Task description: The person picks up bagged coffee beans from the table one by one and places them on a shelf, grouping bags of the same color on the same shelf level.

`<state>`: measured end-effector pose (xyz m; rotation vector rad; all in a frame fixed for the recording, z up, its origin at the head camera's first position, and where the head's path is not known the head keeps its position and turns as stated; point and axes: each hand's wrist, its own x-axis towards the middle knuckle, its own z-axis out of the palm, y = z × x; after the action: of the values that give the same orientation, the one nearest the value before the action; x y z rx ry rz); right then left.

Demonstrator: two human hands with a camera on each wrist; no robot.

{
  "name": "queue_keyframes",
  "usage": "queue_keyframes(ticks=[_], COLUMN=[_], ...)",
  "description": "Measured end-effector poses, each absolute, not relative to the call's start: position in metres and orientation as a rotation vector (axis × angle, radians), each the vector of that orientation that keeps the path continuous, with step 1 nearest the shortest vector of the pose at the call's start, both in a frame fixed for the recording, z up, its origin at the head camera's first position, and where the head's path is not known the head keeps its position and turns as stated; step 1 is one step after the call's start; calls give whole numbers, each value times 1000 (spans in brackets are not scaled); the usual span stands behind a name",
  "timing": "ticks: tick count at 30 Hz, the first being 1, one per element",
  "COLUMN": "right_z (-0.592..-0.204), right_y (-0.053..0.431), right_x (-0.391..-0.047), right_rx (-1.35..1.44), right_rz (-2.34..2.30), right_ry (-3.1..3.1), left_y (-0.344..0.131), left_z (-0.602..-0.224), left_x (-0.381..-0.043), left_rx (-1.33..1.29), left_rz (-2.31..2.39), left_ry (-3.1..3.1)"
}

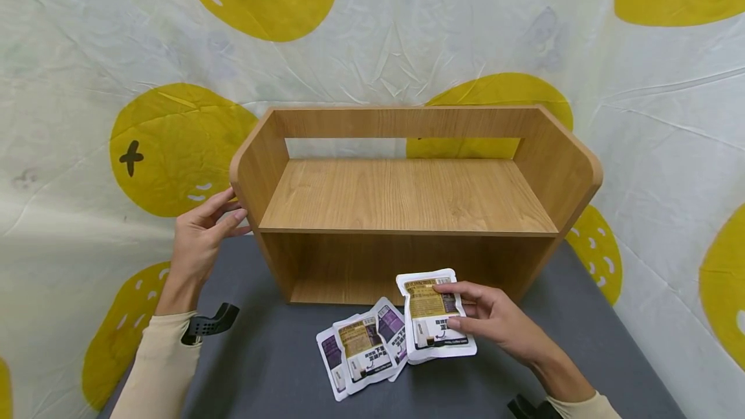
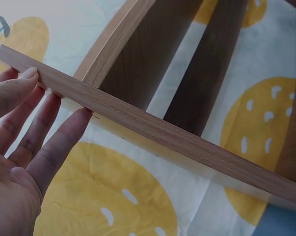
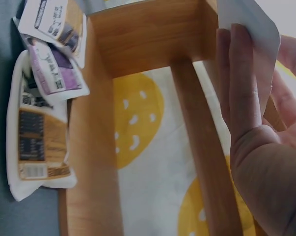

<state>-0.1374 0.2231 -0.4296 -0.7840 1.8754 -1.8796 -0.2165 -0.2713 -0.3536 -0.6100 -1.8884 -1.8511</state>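
My right hand (image 1: 495, 315) pinches a white flat pouch (image 1: 420, 328) with a gold and purple label, in front of the shelf's lower opening. In the right wrist view the pouch (image 3: 251, 24) stands nearly edge-on between thumb and fingers. More pouches (image 1: 367, 354), gold and purple, lie overlapping to its left on the table. My left hand (image 1: 200, 235) touches the left side panel of a two-tier wooden shelf (image 1: 407, 196). Its thumb lies along the panel's front edge, and nearly straight fingertips (image 2: 84, 115) rest against the outer face.
The shelf stands on a dark grey table (image 1: 256, 354), with its upper board bare and a slot in its back. Behind hangs a pale cloth (image 1: 361, 63) printed with big yellow shapes. A black wrist strap (image 1: 209, 324) sits on the left sleeve.
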Motion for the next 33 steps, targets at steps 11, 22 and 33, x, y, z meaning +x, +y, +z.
queue_keyframes(ticks=[11,22,33], right_z=[-405,-381,-365], right_y=[211,196,183], right_x=[-138,-146,-158], right_rx=[-845,-824,-752], right_rz=[-1880,-1905,-1892], right_ry=[1930,1796,1821], left_y=[-272,-272,-273], left_z=[-354,-354,-355], left_x=[-217,-218,-218], left_rx=[-622,-611,-608], left_rz=[-1859,-1864,-1856], left_ry=[-1882,-1885,-1891])
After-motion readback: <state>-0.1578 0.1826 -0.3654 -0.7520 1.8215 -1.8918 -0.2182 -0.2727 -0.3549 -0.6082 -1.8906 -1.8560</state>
